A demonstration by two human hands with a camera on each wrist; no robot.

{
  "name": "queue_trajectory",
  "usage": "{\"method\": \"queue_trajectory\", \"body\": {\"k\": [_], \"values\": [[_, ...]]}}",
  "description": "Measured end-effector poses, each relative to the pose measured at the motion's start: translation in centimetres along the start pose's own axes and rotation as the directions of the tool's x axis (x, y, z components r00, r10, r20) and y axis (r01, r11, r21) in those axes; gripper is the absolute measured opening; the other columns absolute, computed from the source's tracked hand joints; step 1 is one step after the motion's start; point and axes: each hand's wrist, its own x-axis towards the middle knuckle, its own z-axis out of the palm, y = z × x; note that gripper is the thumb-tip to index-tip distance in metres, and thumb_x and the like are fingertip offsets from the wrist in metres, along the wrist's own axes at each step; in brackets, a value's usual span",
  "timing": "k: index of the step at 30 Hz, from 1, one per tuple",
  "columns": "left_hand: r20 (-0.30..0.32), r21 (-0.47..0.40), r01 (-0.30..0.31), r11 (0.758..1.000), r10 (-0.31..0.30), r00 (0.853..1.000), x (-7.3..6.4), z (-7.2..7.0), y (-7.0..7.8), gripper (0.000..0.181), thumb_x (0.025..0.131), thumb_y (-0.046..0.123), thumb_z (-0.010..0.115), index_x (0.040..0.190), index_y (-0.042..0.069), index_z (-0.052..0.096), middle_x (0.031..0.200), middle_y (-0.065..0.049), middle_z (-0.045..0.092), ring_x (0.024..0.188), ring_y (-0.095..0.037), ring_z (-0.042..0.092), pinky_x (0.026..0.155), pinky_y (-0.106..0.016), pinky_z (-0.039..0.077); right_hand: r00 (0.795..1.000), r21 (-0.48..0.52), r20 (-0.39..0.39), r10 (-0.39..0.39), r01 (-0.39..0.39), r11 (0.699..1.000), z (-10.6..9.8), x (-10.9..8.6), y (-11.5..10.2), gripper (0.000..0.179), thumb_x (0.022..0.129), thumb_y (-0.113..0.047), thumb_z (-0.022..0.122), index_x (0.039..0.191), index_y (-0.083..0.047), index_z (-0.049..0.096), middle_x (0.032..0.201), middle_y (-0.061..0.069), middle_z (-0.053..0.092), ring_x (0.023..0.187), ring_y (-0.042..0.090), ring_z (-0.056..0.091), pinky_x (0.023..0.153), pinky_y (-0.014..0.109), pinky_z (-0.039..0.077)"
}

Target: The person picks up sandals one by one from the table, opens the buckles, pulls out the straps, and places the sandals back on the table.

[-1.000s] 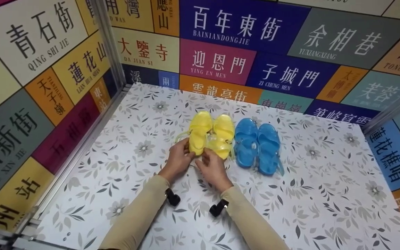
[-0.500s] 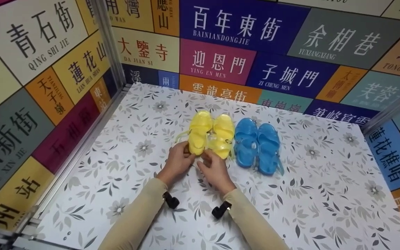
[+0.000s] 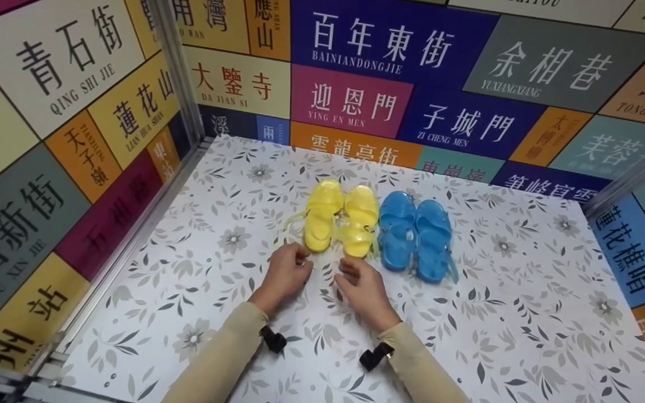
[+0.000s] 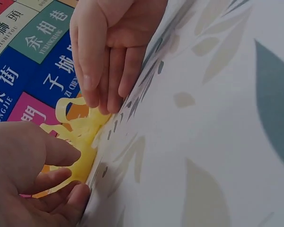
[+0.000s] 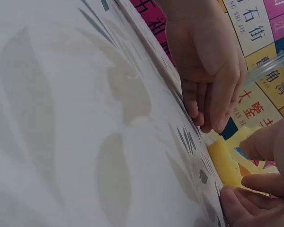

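Observation:
Two yellow sandals, a left one and a right one, lie side by side on the table, toes pointing away. Close on their right is a pair of blue sandals, one beside the other. My left hand is just in front of the left yellow sandal's heel, fingers loosely bent and holding nothing. In front of the right yellow sandal my right hand hovers with relaxed, slightly bent fingers, nothing in it. The left wrist view shows both hands apart, with yellow plastic beyond them.
A white floral sheet covers the table. Panels with street names stand behind it and along the left and right sides. A metal frame post rises at the back left corner.
Both hands have let go of the left yellow sandal's heel and drawn back toward the body, moving slightly apart. The sandals stay where they were.

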Motion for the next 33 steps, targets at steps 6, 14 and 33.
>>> {"method": "queue_trajectory", "body": {"k": [6,14,33], "values": [[0.052,-0.003,-0.029,1.000,0.029,0.998,-0.3,0.7,0.6,0.013,0.089,0.007,0.072,0.100,0.002,0.073,0.095,-0.009,0.072,0.090,-0.024,0.068,0.085,-0.040,0.057,0.995,-0.022,-0.088,0.037,-0.039,0.999,-1.6,-0.3,0.7,0.040,0.095,-0.009,0.074,0.132,0.003,0.067,0.123,0.019,0.072,0.113,0.034,0.071,0.096,0.040,0.060],[0.106,-0.045,-0.062,0.997,0.066,0.992,-0.1,2.5,1.9,0.023,0.091,0.010,0.074,0.110,-0.003,0.074,0.095,-0.010,0.072,0.089,-0.024,0.067,0.085,-0.041,0.057,0.986,-0.034,-0.145,0.085,-0.091,0.995,-3.3,-0.3,1.1,0.045,0.096,-0.008,0.072,0.137,0.006,0.061,0.128,0.022,0.070,0.118,0.035,0.069,0.103,0.043,0.056],[0.053,-0.139,-0.036,0.990,0.044,0.998,2.0,6.1,4.1,0.028,0.092,0.004,0.073,0.116,-0.007,0.065,0.109,-0.023,0.070,0.098,-0.031,0.074,0.082,-0.039,0.062,0.993,-0.151,-0.098,0.070,-0.084,0.985,-3.0,1.4,0.2,0.061,0.097,-0.008,0.069,0.152,0.005,0.046,0.143,0.026,0.059,0.127,0.037,0.064,0.102,0.044,0.056]]}}
